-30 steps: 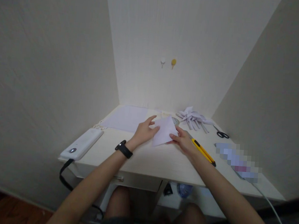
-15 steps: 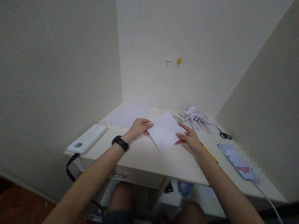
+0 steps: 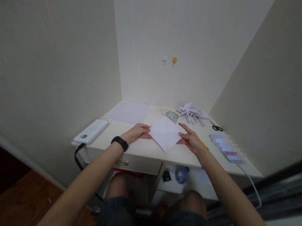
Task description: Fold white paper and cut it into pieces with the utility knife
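A white square sheet of paper lies flat on the pale desk, turned like a diamond. My left hand, with a black band on its wrist, rests at the sheet's left corner, fingers pressing the edge. At the right corner my right hand touches the paper with fingers stretched out. A yellow utility knife pokes out from behind my right hand, mostly hidden.
A white power bank with a black cable sits at the desk's left edge. A larger sheet lies at the back left, with a round tape roll, a heap of folded papers and black scissors behind. Walls enclose three sides.
The paper was lifted and folded between my hands a second ago; now it lies unfolded and flat, with a hand at each side corner. The view has shifted back a little.
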Demonstrator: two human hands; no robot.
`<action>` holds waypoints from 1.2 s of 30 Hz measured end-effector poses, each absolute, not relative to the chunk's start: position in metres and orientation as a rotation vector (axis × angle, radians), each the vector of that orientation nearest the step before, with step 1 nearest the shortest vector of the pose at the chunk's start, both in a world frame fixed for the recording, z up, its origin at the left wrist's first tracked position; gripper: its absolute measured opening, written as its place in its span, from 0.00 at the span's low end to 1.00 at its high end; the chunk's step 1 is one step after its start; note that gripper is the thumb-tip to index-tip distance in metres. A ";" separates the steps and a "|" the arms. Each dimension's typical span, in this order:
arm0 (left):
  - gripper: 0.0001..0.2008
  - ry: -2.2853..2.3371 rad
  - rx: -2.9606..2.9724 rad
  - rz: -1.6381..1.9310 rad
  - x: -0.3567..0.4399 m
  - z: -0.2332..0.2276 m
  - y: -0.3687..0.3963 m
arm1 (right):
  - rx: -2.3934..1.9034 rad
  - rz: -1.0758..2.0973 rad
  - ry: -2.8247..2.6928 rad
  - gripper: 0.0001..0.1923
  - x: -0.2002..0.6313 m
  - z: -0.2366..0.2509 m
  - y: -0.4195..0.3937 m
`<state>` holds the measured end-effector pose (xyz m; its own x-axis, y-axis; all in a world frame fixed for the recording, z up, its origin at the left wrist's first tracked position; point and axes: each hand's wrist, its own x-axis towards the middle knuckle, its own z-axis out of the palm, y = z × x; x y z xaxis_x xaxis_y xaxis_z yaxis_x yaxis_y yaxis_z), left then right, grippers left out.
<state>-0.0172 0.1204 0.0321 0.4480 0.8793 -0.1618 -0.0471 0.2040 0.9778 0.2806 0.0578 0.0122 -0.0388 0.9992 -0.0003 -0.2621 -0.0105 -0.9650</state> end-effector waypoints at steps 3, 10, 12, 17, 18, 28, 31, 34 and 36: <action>0.22 0.861 1.165 0.870 -0.018 0.032 0.114 | -1.008 1.392 -1.112 0.19 0.282 0.013 0.056; 0.06 0.925 1.285 0.880 -0.019 0.030 0.109 | -1.025 1.477 -1.237 0.30 0.290 0.010 0.056; 0.09 0.884 1.326 0.835 -0.020 0.030 0.109 | -1.033 1.451 -1.242 0.30 0.291 0.008 0.057; 0.19 0.774 1.357 0.784 -0.028 0.025 0.106 | -1.040 1.347 -1.213 0.21 0.288 0.005 0.060; 0.18 0.769 1.346 0.834 -0.029 0.023 0.106 | -1.039 1.341 -1.210 0.20 0.288 0.005 0.061; 0.18 0.797 1.347 0.993 -0.024 0.015 0.096 | -0.988 1.310 -1.188 0.15 0.290 0.000 0.065; 0.19 0.786 1.345 0.996 -0.024 0.017 0.094 | -0.978 1.318 -1.161 0.15 0.292 -0.002 0.066; 0.19 0.784 1.342 0.991 -0.026 0.020 0.091 | -0.957 1.325 -1.132 0.15 0.293 -0.002 0.068; 0.18 0.788 1.372 0.975 -0.028 0.023 0.087 | -0.948 1.310 -1.098 0.15 0.292 -0.002 0.067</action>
